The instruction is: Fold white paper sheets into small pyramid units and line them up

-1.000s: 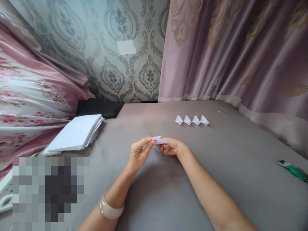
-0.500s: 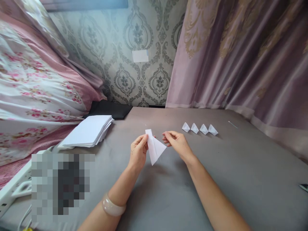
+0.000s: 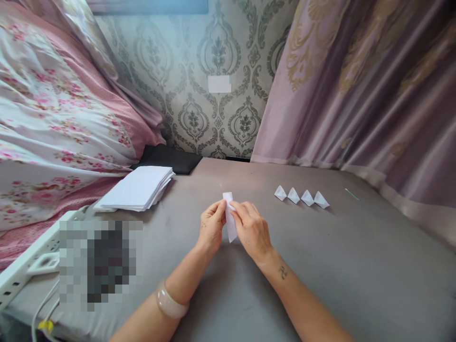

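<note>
A folded piece of white paper (image 3: 231, 228) is held upright between both hands, over the grey cloth surface. My left hand (image 3: 213, 225) pinches its left edge near the top, thumb in front. My right hand (image 3: 252, 229) grips it from the right, with thumb and fingers closed on the paper's upper part. The right hand covers the paper's right side, so only a narrow strip shows, ending in a point at the bottom. Right of the hands, several small folded paper shapes (image 3: 293, 195) stand in a row.
A stack of white paper sheets (image 3: 137, 187) lies at the left, with a black flat item (image 3: 174, 159) behind it. A thin greenish stick (image 3: 352, 194) lies at the far right. White rail (image 3: 35, 254) and cable at left; curtain (image 3: 320, 95) hangs behind.
My right hand has moved left and taken hold of the paper. The triangular flap that stuck out to the right is now out of sight. The view has shifted slightly.
</note>
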`<state>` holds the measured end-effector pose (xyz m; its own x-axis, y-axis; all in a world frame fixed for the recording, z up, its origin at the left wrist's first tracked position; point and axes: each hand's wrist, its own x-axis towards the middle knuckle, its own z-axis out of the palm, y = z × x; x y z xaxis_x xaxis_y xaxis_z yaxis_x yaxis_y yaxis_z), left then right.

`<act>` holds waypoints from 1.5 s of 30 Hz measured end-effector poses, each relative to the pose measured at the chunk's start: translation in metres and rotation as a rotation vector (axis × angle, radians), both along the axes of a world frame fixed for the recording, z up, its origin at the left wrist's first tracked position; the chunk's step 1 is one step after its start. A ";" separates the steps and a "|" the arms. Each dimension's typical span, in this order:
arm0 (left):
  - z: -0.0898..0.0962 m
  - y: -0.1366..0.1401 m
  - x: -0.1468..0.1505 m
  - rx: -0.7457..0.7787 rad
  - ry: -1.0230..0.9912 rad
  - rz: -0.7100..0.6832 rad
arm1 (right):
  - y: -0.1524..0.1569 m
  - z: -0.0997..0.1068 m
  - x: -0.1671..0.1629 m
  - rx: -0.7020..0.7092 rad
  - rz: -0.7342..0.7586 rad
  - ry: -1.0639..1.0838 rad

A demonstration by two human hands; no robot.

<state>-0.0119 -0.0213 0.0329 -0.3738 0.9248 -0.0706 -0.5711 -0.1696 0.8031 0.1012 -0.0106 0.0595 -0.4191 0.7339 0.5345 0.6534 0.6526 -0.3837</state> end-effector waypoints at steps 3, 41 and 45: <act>-0.001 0.000 0.000 0.002 0.015 0.000 | 0.000 -0.004 0.000 0.064 -0.012 -0.082; 0.005 -0.013 0.017 0.016 0.236 -0.036 | 0.003 -0.001 0.004 -0.024 -0.177 0.060; 0.005 -0.012 0.017 0.032 0.280 -0.026 | 0.004 0.002 0.006 -0.027 -0.157 0.033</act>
